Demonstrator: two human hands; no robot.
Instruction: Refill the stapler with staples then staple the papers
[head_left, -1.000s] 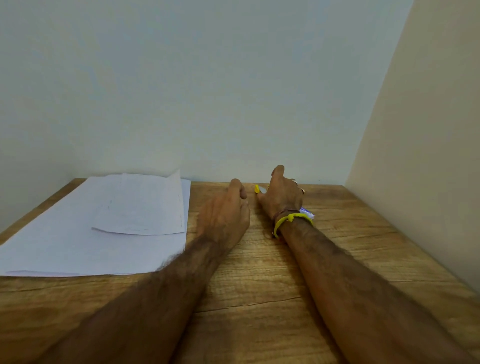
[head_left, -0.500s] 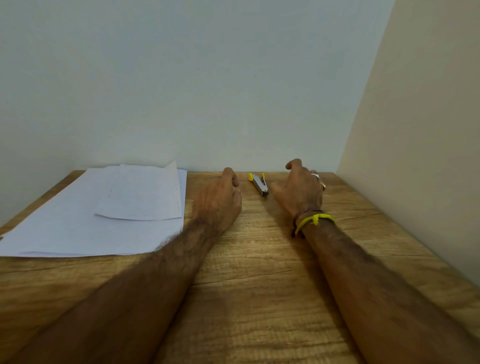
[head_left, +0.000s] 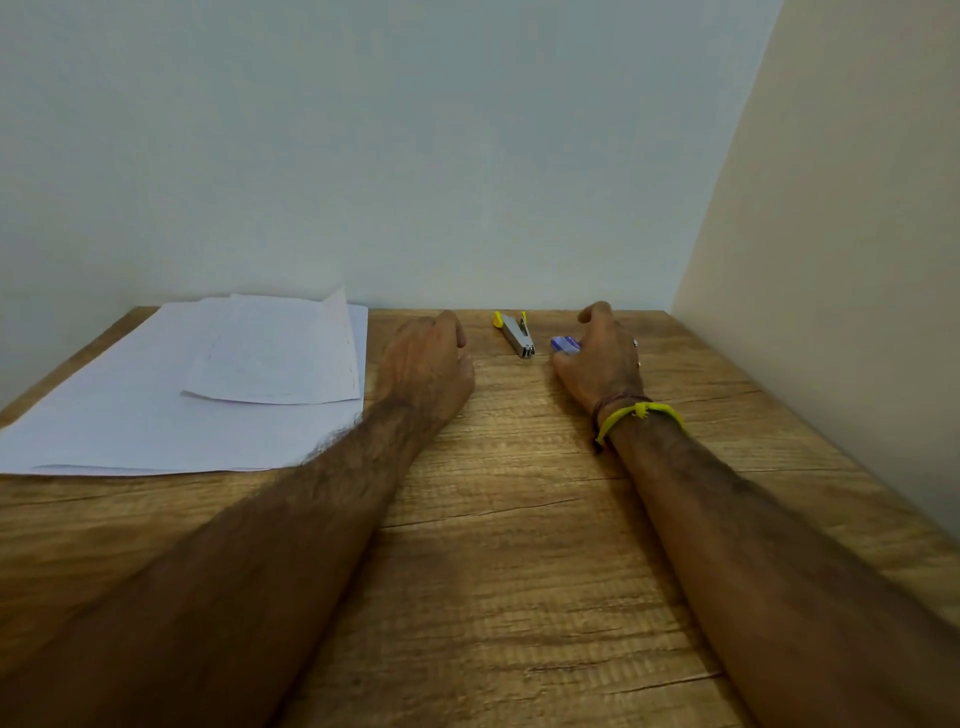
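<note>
A small metal stapler (head_left: 517, 333) with yellow ends lies near the back edge of the wooden table (head_left: 519, 545). A little blue staple box (head_left: 564, 344) sits just right of it. My right hand (head_left: 605, 358) arches over the box's right side, with the thumb beside the box and the fingers raised and loosely curved. I cannot see a firm grip. Left of the stapler, my left hand (head_left: 428, 364) rests on the table with loosely curled fingers and holds nothing. A stack of white papers (head_left: 156, 410) lies at the far left, with a smaller curled sheet (head_left: 280, 358) on top.
A pale wall runs along the back edge of the table and a beige wall (head_left: 831, 312) closes off the right side. My forearms stretch across the bare wood at the front of the table.
My right hand has shifted right, off the stapler, and the blue staple box now shows beside its thumb. The left hand has barely moved.
</note>
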